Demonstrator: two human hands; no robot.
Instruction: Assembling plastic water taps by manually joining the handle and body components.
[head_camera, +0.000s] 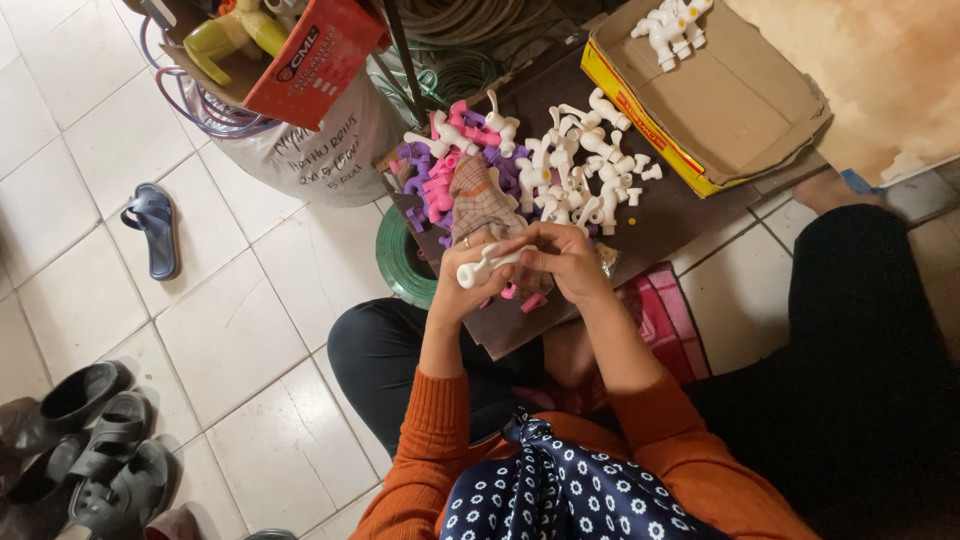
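My left hand (462, 280) and my right hand (562, 258) meet over a dark board (660, 215) on my lap, both gripping one white plastic tap-shaped part (482, 268). A ring shows on my left hand. Just beyond my fingers lies a checked cloth (482, 200). Behind it sits a heap of white plastic parts (585, 165), with pink parts (450, 165) and purple parts (415, 170) to its left. A few small pink pieces (525, 298) lie under my hands.
An open cardboard box (720, 100) at the upper right holds several white parts (672, 28). A white sack (320, 150) and a red-sided box (310, 60) stand at the upper left. A green hose coil (395, 260), a blue sandal (155, 228) and dark sandals (90, 450) lie on the tiled floor.
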